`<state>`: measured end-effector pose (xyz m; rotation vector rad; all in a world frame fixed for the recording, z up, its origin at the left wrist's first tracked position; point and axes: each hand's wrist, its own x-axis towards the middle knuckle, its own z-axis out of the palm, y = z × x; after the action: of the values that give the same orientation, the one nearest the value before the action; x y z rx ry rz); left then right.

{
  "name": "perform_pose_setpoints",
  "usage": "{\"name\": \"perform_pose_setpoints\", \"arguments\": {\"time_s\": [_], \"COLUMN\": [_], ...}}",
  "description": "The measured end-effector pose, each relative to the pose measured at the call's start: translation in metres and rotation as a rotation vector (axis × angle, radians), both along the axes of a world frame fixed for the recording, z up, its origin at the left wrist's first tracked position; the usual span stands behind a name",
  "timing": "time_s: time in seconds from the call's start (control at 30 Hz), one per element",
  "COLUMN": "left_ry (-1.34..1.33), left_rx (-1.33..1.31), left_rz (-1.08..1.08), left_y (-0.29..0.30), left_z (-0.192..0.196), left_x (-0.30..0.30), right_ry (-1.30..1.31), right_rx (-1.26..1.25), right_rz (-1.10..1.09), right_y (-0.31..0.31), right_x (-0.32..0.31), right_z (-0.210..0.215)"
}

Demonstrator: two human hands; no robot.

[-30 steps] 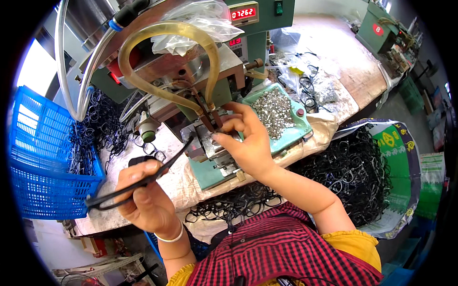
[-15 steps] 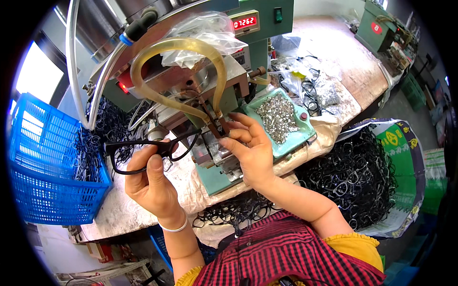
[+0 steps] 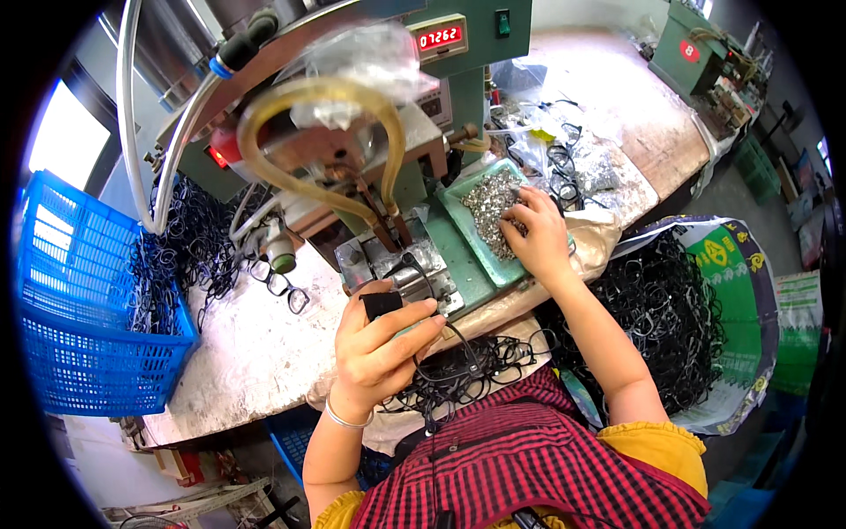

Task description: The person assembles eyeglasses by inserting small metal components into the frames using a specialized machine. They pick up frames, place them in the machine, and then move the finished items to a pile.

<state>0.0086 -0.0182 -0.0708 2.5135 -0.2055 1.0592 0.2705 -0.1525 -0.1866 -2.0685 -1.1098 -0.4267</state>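
My left hand [image 3: 379, 348] grips a black eyeglass frame [image 3: 421, 309] just in front of the metal fixture [image 3: 397, 264] of a green bench machine [image 3: 458, 106]. The frame hangs down toward my lap. My right hand [image 3: 536, 231] reaches into a green tray [image 3: 480, 251] of small silver metal parts [image 3: 489, 201], fingers curled down onto the parts. A yellowish hose [image 3: 317, 97] loops above the fixture.
A blue plastic basket [image 3: 79, 300] with black frames stands at the left. More black frames fill a big sack [image 3: 670, 317] at the right and lie in my lap [image 3: 476, 361]. The white worn table [image 3: 256, 353] carries loose frames; another green machine [image 3: 696, 44] sits far right.
My left hand brought the black frame from the left toward the fixture and turned it. My right hand left the fixture and moved right into the tray of silver parts.
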Motion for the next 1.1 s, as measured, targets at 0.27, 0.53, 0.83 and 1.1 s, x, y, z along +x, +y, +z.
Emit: {"name": "perform_pose_setpoints", "arguments": {"time_s": [0.27,0.53,0.83,1.1], "left_ry": [0.028,-0.577,0.351,0.205], "left_rx": [-0.021,-0.553,0.227,-0.672], "left_rz": [0.088,0.901,1.027,0.693], "left_y": [-0.011,0.031,0.216,0.136], "left_z": [-0.017,-0.024,-0.111,-0.151], "left_x": [-0.011,-0.112,-0.095,-0.118], "right_ry": [-0.334,0.212,0.291,0.101], "right_rx": [-0.124,0.082,0.301,0.214], "right_rz": [0.234,-0.072,0.151,-0.048], "right_y": [0.033,0.008,0.054,-0.035], "right_x": [0.016,0.053,-0.003,-0.012], "right_z": [0.008,0.011,0.025,0.023]}}
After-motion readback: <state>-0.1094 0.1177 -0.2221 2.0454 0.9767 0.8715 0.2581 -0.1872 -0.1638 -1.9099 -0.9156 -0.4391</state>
